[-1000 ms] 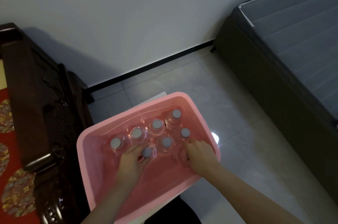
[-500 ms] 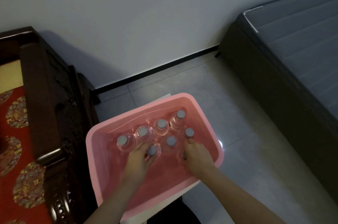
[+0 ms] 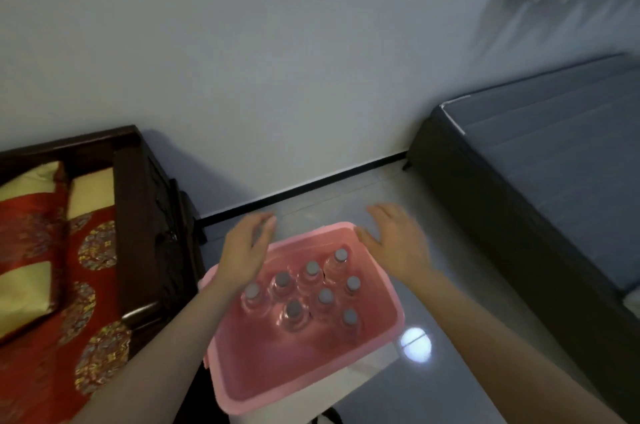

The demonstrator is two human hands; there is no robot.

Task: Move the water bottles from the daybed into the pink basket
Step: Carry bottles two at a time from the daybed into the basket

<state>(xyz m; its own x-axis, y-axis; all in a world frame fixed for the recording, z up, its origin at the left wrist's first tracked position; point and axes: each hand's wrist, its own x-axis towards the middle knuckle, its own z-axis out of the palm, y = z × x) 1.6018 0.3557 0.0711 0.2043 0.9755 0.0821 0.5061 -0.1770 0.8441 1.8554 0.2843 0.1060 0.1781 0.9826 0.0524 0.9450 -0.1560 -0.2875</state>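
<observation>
Eight water bottles [image 3: 313, 288] are seen upright inside the pink basket [image 3: 389, 288], grey caps up, packed touching one another in the basket's far half. All of them lie below and between the two hands, nearer the person than either set of fingertips.

Left hand [image 3: 244, 250]: grip spread wide, nothing held, palm turned inward toward the right hand. It is raised over the basket's far-left corner; the nearest bottle cap [image 3: 252, 291] is just below the heel of the palm, not touched.

Right hand [image 3: 398, 241]: grip also wide and empty, fingers splayed, palm facing left. It sits at the basket's far-right corner; whether the thumb touches the rim cannot be told. The closest bottle [image 3: 340, 259] is below and left of that thumb, apart from it.

The basket is carried on a white stand [image 3: 298, 399], only partly visible under it.

Left of the left forearm: dark wooden daybed [image 3: 145, 215] with red patterned cushion [image 3: 41, 302]. Right of the right forearm, well apart: grey bed [image 3: 554, 188]. Tiled floor [image 3: 433, 285] beneath, with a bright light spot [image 3: 415, 344] just right of the basket's near corner.
</observation>
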